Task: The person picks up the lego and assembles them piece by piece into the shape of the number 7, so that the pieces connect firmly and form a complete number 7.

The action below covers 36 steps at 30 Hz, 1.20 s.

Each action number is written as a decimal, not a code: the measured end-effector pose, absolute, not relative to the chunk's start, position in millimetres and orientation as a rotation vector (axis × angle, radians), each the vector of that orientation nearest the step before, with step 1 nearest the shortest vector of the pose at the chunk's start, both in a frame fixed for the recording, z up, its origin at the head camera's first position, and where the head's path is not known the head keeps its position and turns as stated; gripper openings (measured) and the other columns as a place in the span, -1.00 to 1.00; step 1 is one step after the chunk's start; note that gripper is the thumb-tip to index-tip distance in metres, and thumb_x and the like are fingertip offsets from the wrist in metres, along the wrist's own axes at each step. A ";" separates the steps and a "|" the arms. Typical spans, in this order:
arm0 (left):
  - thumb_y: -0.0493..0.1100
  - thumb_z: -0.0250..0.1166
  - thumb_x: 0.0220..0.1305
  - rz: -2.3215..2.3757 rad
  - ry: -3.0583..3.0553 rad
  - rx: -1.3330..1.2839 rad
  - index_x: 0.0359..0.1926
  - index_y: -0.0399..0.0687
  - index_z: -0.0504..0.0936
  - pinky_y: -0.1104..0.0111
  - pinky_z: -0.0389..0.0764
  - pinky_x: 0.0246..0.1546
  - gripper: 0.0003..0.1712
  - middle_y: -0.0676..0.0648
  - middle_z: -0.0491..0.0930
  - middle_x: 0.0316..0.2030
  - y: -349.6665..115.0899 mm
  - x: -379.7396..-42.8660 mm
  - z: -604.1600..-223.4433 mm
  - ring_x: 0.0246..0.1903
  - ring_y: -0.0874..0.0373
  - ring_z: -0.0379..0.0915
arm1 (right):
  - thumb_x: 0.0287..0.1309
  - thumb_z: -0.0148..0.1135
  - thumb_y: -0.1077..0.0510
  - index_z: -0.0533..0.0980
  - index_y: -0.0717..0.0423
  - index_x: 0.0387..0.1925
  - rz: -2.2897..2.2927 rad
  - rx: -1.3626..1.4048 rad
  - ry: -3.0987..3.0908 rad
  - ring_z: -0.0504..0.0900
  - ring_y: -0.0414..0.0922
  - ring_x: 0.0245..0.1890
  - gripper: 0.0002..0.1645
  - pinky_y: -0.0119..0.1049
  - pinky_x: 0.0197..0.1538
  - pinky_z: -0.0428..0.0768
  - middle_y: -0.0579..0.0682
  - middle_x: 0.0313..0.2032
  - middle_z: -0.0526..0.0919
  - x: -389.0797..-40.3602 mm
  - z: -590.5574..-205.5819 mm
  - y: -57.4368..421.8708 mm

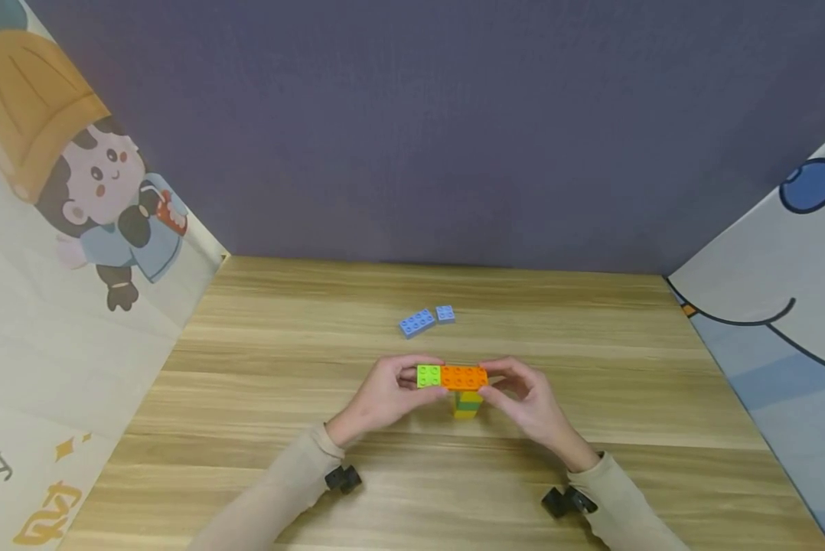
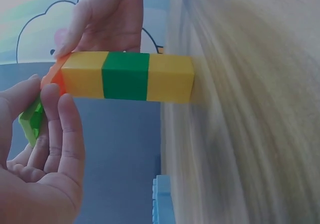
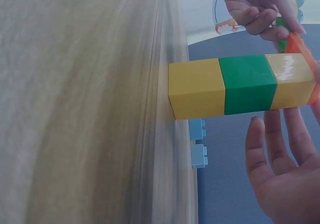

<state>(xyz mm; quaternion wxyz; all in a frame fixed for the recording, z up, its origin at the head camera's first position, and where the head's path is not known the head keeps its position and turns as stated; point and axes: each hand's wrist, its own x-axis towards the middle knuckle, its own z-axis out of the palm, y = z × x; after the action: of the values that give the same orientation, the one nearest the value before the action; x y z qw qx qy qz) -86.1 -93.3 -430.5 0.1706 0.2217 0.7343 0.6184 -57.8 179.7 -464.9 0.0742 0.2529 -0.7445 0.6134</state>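
An orange toy building brick [image 1: 464,377] lies level across the top of a small upright tower. From the table up, the tower has a yellow brick [image 2: 171,79], a green brick [image 2: 125,76] and another yellow brick [image 2: 84,75]. A lime-green brick [image 1: 428,375] adjoins the orange one's left end, beyond the tower's side. With thumb and finger, my left hand [image 1: 390,392] pinches the orange brick near that joint, its palm beside the lime-green piece. My right hand [image 1: 533,399] pinches the orange brick's right end, the other fingers spread beside the tower.
Farther back on the wooden table [image 1: 302,329] lie a longer blue brick [image 1: 417,323] and a smaller square blue brick [image 1: 445,314], close together. A dark panel [image 1: 447,138] stands behind the table, with cartoon-printed walls on both sides.
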 end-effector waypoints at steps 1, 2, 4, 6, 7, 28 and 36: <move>-0.22 0.50 0.34 1.765 2.081 0.632 0.27 -0.29 0.65 0.17 0.83 -0.23 -0.48 -0.31 0.81 -0.04 -92.9 -86.0 -430.9 -0.19 -0.07 0.82 | 0.26 0.32 0.55 0.59 0.40 0.10 1.839 0.756 -2.237 0.75 -0.26 -0.06 -0.62 -0.38 -0.01 0.76 -0.31 0.09 0.73 -57.8 -464.8 179.7; -0.22 0.51 0.33 1.771 2.080 0.630 0.26 -0.29 0.65 0.18 0.83 -0.23 -0.48 -0.30 0.81 -0.04 -92.5 -86.1 -431.4 -0.18 -0.09 0.82 | 0.26 0.32 0.55 0.59 0.40 0.10 1.837 0.753 -2.240 0.75 -0.26 -0.06 -0.62 -0.38 -0.01 0.76 -0.31 0.09 0.73 -57.8 -464.7 179.7; -0.23 0.52 0.31 1.775 2.080 0.626 0.26 -0.29 0.66 0.24 0.83 -0.24 -0.47 -0.30 0.81 -0.04 -91.7 -86.0 -431.8 -0.20 -0.03 0.82 | 0.26 0.33 0.55 0.59 0.40 0.09 1.836 0.746 -2.245 0.75 -0.26 -0.06 -0.63 -0.38 0.00 0.75 -0.32 0.08 0.73 -57.6 -464.5 179.7; -0.24 0.53 0.29 1.773 2.083 0.621 0.26 -0.28 0.66 0.34 0.80 -0.25 -0.46 -0.29 0.81 -0.02 -90.9 -85.7 -431.9 -0.20 0.08 0.81 | 0.26 0.33 0.54 0.60 0.39 0.09 1.832 0.736 -2.255 0.74 -0.26 -0.05 -0.63 -0.39 0.00 0.75 -0.33 0.08 0.73 -57.4 -464.3 179.9; -0.24 0.54 0.29 1.774 2.081 0.619 0.26 -0.28 0.66 0.37 0.79 -0.24 -0.46 -0.29 0.81 -0.01 -90.7 -85.5 -432.0 -0.20 0.12 0.81 | 0.27 0.33 0.54 0.60 0.38 0.09 1.830 0.733 -2.259 0.74 -0.27 -0.05 -0.63 -0.39 0.01 0.75 -0.33 0.08 0.73 -57.3 -464.2 179.9; -0.22 0.55 0.29 1.779 2.106 0.625 0.25 -0.25 0.67 0.47 0.74 -0.25 -0.47 -0.26 0.80 0.02 -89.3 -84.9 -432.3 -0.20 0.23 0.77 | 0.29 0.33 0.51 0.57 0.42 0.12 1.868 0.705 -2.311 0.70 -0.37 0.04 -0.63 -0.41 0.03 0.74 -0.39 0.09 0.72 -59.6 -458.5 181.8; -0.21 0.54 0.30 1.775 2.105 0.615 0.26 -0.24 0.67 0.45 0.76 -0.19 -0.47 -0.25 0.80 0.03 -89.6 -85.4 -432.0 -0.16 0.21 0.79 | 0.37 0.22 0.50 0.51 0.51 0.18 1.953 0.774 -2.267 0.68 -0.35 0.12 -0.63 -0.41 0.09 0.72 -0.32 0.16 0.71 -64.3 -459.9 186.8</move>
<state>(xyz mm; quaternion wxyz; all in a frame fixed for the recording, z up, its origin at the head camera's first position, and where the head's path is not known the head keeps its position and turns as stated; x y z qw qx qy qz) -85.4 -89.6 -432.0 0.1595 0.2152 0.7366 0.6210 -64.3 186.8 -459.9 0.0254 0.2505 -0.7332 0.6316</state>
